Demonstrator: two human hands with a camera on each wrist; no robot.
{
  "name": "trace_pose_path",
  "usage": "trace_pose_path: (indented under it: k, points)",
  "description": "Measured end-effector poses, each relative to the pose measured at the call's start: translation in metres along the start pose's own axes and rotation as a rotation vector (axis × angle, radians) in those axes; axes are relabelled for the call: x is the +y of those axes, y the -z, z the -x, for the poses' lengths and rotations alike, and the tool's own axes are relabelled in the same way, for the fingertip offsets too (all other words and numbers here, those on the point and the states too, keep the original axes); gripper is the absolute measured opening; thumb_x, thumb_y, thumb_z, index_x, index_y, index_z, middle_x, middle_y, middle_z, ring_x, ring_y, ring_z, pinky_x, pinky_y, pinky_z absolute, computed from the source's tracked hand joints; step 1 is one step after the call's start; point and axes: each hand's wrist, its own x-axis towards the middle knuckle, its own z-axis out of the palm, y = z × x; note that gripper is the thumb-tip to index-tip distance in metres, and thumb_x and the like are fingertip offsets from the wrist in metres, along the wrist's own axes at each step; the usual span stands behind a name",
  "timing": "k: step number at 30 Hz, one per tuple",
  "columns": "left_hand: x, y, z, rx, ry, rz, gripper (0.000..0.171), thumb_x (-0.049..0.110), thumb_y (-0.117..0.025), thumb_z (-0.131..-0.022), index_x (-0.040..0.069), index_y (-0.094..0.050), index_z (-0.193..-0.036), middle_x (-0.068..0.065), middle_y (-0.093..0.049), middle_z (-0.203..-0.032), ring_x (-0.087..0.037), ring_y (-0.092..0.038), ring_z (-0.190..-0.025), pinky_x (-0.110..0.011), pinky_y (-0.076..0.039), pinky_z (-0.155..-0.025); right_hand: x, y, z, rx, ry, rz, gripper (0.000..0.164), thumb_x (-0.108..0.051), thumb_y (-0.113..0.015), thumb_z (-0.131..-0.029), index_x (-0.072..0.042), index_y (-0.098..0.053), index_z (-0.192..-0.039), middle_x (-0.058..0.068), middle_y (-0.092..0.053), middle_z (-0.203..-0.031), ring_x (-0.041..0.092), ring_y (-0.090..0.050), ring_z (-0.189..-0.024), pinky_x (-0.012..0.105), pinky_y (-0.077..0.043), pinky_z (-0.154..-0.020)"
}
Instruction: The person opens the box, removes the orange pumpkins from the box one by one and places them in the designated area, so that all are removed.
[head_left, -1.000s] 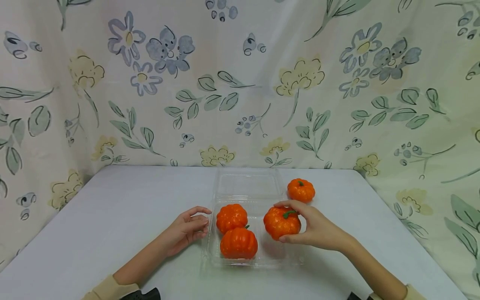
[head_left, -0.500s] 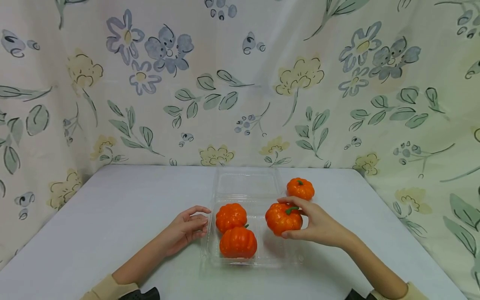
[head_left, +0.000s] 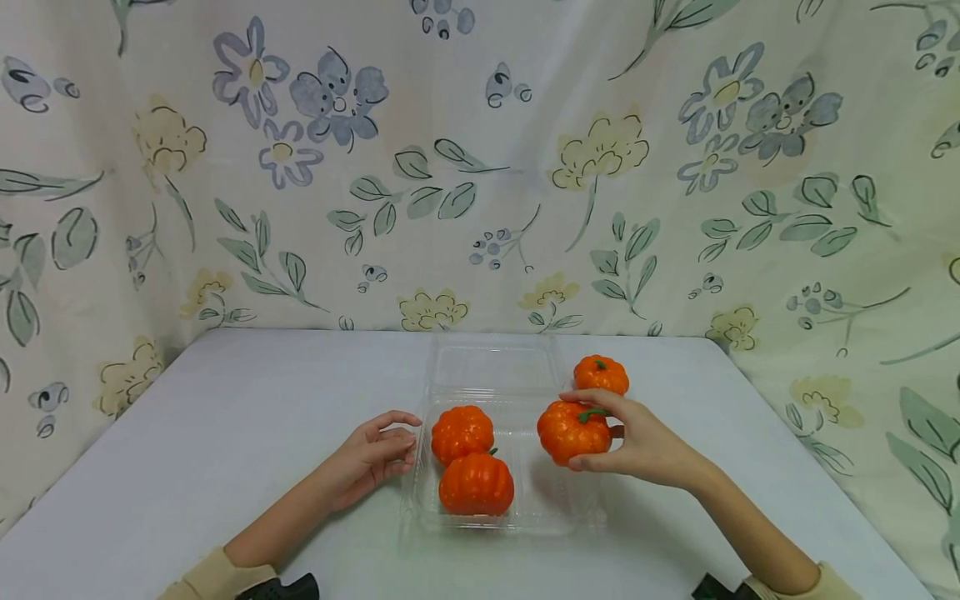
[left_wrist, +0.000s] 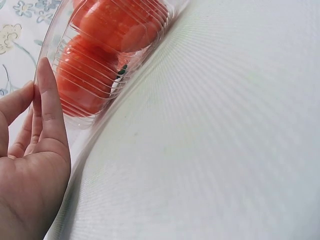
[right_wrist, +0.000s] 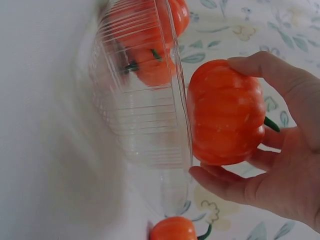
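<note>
One held pumpkin (head_left: 573, 437): orange, glossy, rounded and ribbed, with a green stem (head_left: 592, 414); it is raised above the right part of a clear, rectangular plastic container (head_left: 543, 510). Whether it touches the container's rim cannot be told.
Right hand (head_left: 648, 446): grips that pumpkin from its right side, thumb on one side and curved fingers on the other, as the right wrist view shows.
Left hand (head_left: 375, 460): sits at the container's left edge, fingers loosely extended, index fingertip at the rim.
Far pumpkin in the container (head_left: 462, 433): orange, ribbed and round, beside the left wall.
Near pumpkin in the container (head_left: 477, 487): orange, ribbed and squat, by the near edge, left of centre, close against the far one.
Container lid (head_left: 495, 368): clear plastic, folded open from the container's far edge towards the table's far edge.
Loose pumpkin (head_left: 601, 374): orange, ribbed and round, green-stemmed, on the table just beyond the lid's right edge.
Table (head_left: 285, 408): white and smooth, bearing the container near its middle.
Backdrop (head_left: 480, 92): pale cloth printed with blue and yellow flowers and green leaves, hanging behind the table's far edge.
Sleeves (head_left: 217, 575): beige, at the forearms.
</note>
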Motion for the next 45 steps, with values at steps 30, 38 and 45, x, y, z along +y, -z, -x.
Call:
trace_pose_path:
  k: [30, 38, 45]
  points:
    - [0.001, 0.000, 0.001, -0.008, -0.009, 0.007, 0.018, 0.008, -0.056, -0.109, 0.014, -0.056, -0.126, 0.003, -0.068, -0.096, -0.008, -0.069, -0.083, -0.021, -0.062, -0.083, 0.008, 0.019, -0.003, -0.057, -0.028, -0.187, 0.068, -0.014, -0.086, -0.089, -0.003, -0.053, -0.147, 0.024, -0.054, -0.143, 0.041, -0.053, -0.128, 0.032, -0.064, -0.088]
    - [0.001, -0.001, 0.001, -0.002, -0.002, 0.012, 0.017, 0.008, -0.056, -0.109, 0.014, -0.057, -0.125, 0.003, -0.068, -0.095, -0.008, -0.069, -0.082, -0.021, -0.061, -0.082, 0.012, 0.021, -0.003, -0.038, -0.030, -0.188, 0.068, -0.014, -0.086, -0.088, -0.004, -0.053, -0.147, 0.025, -0.052, -0.145, 0.042, -0.053, -0.128, 0.031, -0.063, -0.089]
    - [0.001, -0.001, 0.001, 0.003, 0.002, 0.017, 0.017, 0.007, -0.056, -0.109, 0.014, -0.057, -0.125, 0.003, -0.067, -0.095, -0.008, -0.069, -0.082, -0.021, -0.061, -0.082, 0.014, 0.023, -0.002, -0.026, -0.052, -0.191, 0.069, -0.015, -0.086, -0.089, -0.004, -0.052, -0.148, 0.025, -0.051, -0.148, 0.041, -0.053, -0.129, 0.030, -0.062, -0.090]
